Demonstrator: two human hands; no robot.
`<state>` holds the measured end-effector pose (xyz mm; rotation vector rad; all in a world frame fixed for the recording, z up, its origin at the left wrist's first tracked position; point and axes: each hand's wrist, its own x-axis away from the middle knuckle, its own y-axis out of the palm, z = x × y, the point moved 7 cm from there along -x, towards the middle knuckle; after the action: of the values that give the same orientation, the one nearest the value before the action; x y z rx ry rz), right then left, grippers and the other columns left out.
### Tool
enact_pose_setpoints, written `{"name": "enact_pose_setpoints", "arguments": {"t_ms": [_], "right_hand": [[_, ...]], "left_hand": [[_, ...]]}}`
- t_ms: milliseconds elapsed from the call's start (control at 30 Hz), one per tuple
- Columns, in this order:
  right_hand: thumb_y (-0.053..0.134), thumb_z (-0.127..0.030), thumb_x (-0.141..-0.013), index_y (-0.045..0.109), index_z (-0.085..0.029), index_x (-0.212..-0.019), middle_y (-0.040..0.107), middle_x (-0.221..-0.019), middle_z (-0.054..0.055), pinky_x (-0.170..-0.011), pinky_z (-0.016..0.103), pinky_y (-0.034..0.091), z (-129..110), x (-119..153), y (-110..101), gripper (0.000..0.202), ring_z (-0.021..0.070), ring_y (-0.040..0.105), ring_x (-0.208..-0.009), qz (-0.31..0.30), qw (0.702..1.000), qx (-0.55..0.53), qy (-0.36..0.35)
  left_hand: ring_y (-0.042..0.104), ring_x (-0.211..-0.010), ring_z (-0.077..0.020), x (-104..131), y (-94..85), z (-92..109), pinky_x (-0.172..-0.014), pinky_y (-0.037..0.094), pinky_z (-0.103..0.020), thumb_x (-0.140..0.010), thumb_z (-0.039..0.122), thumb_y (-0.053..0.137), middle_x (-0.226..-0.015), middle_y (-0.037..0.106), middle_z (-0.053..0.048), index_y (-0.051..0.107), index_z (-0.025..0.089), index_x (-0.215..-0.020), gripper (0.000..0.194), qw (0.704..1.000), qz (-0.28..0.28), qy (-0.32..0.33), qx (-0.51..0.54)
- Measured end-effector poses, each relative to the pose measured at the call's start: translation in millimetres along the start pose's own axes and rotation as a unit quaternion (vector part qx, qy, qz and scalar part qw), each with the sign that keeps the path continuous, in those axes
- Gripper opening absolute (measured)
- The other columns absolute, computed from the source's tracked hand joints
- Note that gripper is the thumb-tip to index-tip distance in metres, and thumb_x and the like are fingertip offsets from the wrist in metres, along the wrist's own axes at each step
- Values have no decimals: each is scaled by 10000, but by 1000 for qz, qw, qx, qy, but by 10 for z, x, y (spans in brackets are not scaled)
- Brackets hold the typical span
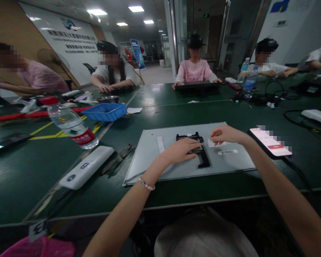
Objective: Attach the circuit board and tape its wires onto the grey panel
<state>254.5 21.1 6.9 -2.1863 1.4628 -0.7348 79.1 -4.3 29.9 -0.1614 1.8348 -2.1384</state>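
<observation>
Black bracket-shaped part, head view: it lies near the middle of a flat grey panel, its hard, dark form narrowing to an arm with a hooked foot at the near end. The panel is a thin, smooth, roughly rectangular sheet lying on a dark green table with a dull sheen. A narrow white strip marks its left portion; a barcode label marks its right.

Left of the panel are folded eyeglasses, a rounded white power bank, a clear red-capped bottle and a shallow blue plastic tray. To the right lies a phone with its screen lit. Across the table, a co-worker in pink has both hands at a dark flat panel. The left hand covers much of the bracket-shaped part, hiding its middle.

The left hand, with a beaded bracelet at its wrist, is unclenched: its fingers reach across the part, the thumb apart. The right hand is curled, thumb and fingertips pinching a thin white slip just above the panel's surface or against it; which cannot be told.
</observation>
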Motion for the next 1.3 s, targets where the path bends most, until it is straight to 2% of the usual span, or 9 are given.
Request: {"name": "enact_pose_setpoints", "arguments": {"t_ms": [100,233,467,667,800,933,1300], "right_hand": [[635,-298,-763,627,-143,-968,710,-792,76,-701,286,538,-79,20,100,256,166,667,-728,-19,996,-85,-2],[660,-249,-741,617,-161,-1093,721,-853,73,-713,275,544,-104,29,171,365,179,681,-792,-33,995,-98,18],[660,-274,-744,621,-134,-942,723,-799,99,-600,237,531,-60,26,184,246,182,686,-734,-39,992,-108,54],[626,-236,-773,583,-148,-932,724,-834,92,-635,237,539,-76,51,236,187,180,694,-766,-50,988,-123,79],[617,-246,-790,580,-152,-937,725,-810,83,-643,242,543,-35,32,293,179,176,694,-765,-65,985,-120,103],[618,-225,-767,579,-145,-900,721,-777,84,-594,228,535,-9,5,334,160,171,694,-728,-70,985,-117,105],[575,-202,-769,536,-153,-869,710,-743,85,-565,221,522,-6,1,384,118,169,692,-691,-82,984,-116,110]], "left_hand": [[481,-1210,-209,-3,9,-5,-1042,355,-364,-892,282,527,-1316,529,-102,478,165,-1308,435,1000,-1,3,12],[497,-1195,-215,-10,3,0,-1029,370,-374,-893,271,526,-1306,541,-103,492,171,-1296,417,1000,-3,5,23],[499,-1188,-232,2,-20,17,-1012,370,-378,-889,291,524,-1319,524,-109,422,183,-1350,484,1000,-3,-10,10],[553,-1091,-242,8,-53,66,-947,402,-380,-925,370,445,-1245,568,-125,277,171,-1434,571,999,-8,-32,-12],[509,-1167,-232,-11,-43,121,-993,363,-382,-943,336,413,-1307,531,-97,384,227,-1380,452,999,-4,-1,-33],[499,-1183,-228,-25,-14,127,-999,361,-382,-932,282,423,-1307,531,-88,471,221,-1308,384,999,-8,5,-51],[477,-1198,-231,-27,17,130,-1014,340,-403,-903,243,455,-1326,495,-82,449,236,-1308,404,997,0,-6,-80]]}}
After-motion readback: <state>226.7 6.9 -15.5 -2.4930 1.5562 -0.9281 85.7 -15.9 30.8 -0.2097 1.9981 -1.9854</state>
